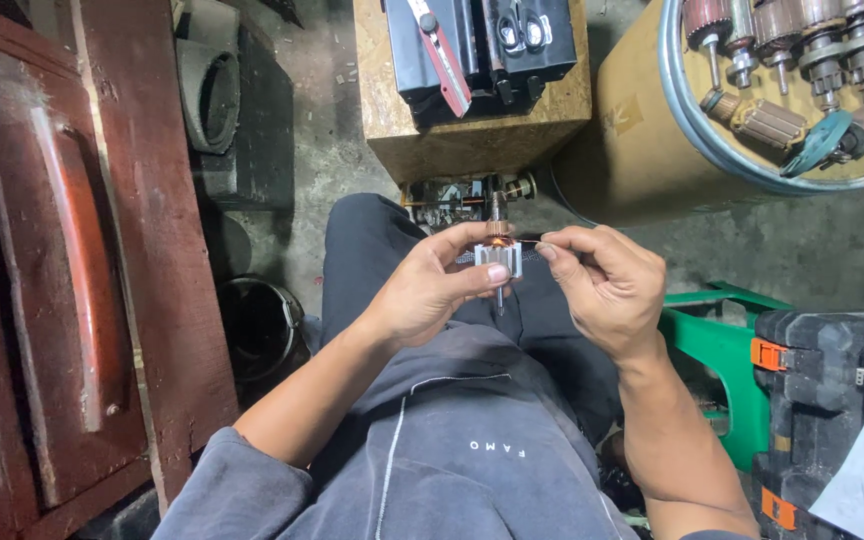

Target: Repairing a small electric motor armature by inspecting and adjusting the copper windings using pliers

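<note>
Head view: left hand grips small motor armature w/ thumb & fingers, shaft upright, above lap. Right hand pinched shut on thin wire just beside armature top. Wooden block w/ black box ahead; drum w/ more armatures at upper right; green stool at right.

Ahead of the hands, a wooden box blocks the way. Right of the right hand, drum and green stool crowd in. Left of the left hand, floor lies open up to the bucket.
</note>
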